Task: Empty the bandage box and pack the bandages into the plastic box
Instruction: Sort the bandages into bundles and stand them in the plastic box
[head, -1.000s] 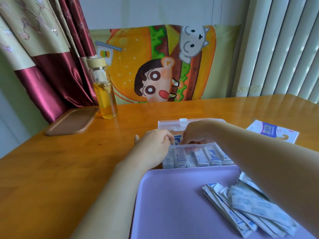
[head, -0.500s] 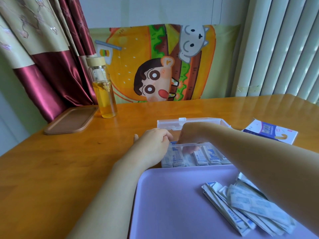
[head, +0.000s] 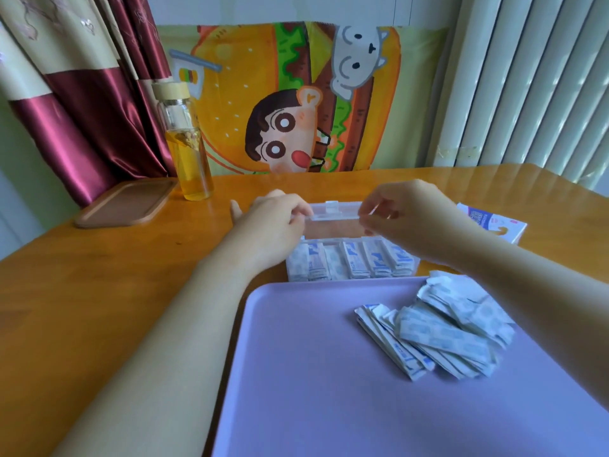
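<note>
A clear plastic box (head: pixel 352 262) stands on the wooden table just beyond the purple tray (head: pixel 313 374). Several wrapped bandages stand on edge in a row inside the box. Its transparent lid (head: pixel 334 215) is raised at the far side. My left hand (head: pixel 276 222) pinches the lid's left end and my right hand (head: pixel 402 216) pinches its right end. A loose pile of bandages (head: pixel 438 331) lies on the tray's right half. The white and blue bandage box (head: pixel 494 225) lies flat on the table at the right, partly hidden by my right forearm.
A glass bottle (head: pixel 188 153) with yellow liquid stands at the back left beside a brown wooden tray (head: pixel 127 202). A cartoon cushion leans behind the table. Curtains hang at the left and blinds at the right.
Both hands have left the bandages inside the plastic box and moved up and back to take hold of the lid's two ends. The view has shifted a little.
</note>
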`<control>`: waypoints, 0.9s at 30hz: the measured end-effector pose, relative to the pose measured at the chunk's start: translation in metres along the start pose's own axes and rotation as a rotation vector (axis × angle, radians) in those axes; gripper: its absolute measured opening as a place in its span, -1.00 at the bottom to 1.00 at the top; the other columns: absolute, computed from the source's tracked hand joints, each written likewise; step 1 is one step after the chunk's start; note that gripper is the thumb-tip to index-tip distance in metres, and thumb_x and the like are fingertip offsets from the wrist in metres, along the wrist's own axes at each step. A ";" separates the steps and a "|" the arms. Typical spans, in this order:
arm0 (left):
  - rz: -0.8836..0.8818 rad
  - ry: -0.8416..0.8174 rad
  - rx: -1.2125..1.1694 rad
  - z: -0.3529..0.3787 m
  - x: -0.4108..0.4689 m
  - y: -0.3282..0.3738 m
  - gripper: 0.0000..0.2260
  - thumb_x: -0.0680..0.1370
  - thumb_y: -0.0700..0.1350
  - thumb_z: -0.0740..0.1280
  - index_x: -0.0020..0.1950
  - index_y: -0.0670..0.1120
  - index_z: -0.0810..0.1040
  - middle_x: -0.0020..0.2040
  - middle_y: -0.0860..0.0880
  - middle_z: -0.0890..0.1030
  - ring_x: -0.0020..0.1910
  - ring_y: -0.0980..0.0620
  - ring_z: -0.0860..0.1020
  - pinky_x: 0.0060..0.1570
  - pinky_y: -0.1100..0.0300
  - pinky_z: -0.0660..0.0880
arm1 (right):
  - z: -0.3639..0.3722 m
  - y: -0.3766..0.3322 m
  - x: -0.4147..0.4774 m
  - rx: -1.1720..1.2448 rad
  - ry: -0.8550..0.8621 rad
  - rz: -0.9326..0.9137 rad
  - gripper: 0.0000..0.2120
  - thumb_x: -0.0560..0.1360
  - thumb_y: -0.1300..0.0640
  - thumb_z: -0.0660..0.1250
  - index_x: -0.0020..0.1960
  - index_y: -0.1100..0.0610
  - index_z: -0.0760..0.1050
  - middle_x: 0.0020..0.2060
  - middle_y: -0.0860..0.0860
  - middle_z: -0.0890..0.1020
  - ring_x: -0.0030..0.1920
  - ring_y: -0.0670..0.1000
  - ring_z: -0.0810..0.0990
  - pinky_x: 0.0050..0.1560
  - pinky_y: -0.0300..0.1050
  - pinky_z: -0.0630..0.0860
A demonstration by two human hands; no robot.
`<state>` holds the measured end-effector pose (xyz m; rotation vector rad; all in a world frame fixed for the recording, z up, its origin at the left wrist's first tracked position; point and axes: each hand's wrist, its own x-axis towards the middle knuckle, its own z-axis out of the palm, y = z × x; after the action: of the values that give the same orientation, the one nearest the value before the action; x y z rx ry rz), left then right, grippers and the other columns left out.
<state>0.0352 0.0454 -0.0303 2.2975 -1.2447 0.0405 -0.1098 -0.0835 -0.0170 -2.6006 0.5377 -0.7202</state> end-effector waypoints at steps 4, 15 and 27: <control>0.152 0.074 -0.009 -0.007 -0.018 0.022 -0.83 0.61 -0.10 0.15 0.05 0.15 0.48 0.12 0.11 0.47 0.20 0.05 0.43 0.39 -0.13 0.17 | -0.016 0.018 -0.056 -0.205 -0.348 0.054 -0.90 0.42 0.00 0.43 -0.08 -0.06 0.56 -0.29 -0.19 0.58 -0.33 -0.27 0.51 -0.28 -0.46 0.41; 0.230 -0.241 -0.045 0.026 -0.073 0.059 -0.83 0.59 -0.02 0.20 0.14 0.13 0.50 0.07 0.21 0.51 0.09 0.18 0.48 0.11 0.18 0.44 | -0.016 0.045 -0.093 -0.279 -0.504 0.257 -0.63 0.33 -0.13 0.48 0.03 -0.01 0.48 -0.32 -0.17 0.45 -0.33 -0.15 0.41 -0.40 -0.32 0.28; -0.079 -0.467 -0.755 0.055 -0.089 0.089 -0.76 0.61 0.08 0.17 0.16 0.05 0.54 0.07 0.10 0.63 0.06 0.07 0.58 0.16 0.05 0.50 | -0.008 0.043 -0.088 0.734 -0.303 0.261 -0.54 0.34 -0.13 0.45 -0.03 0.26 0.56 -0.30 0.16 0.52 -0.24 0.08 0.42 -0.14 0.02 0.35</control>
<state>-0.0984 0.0497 -0.0630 1.7151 -1.1092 -0.8839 -0.1951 -0.0818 -0.0660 -1.8598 0.4053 -0.3334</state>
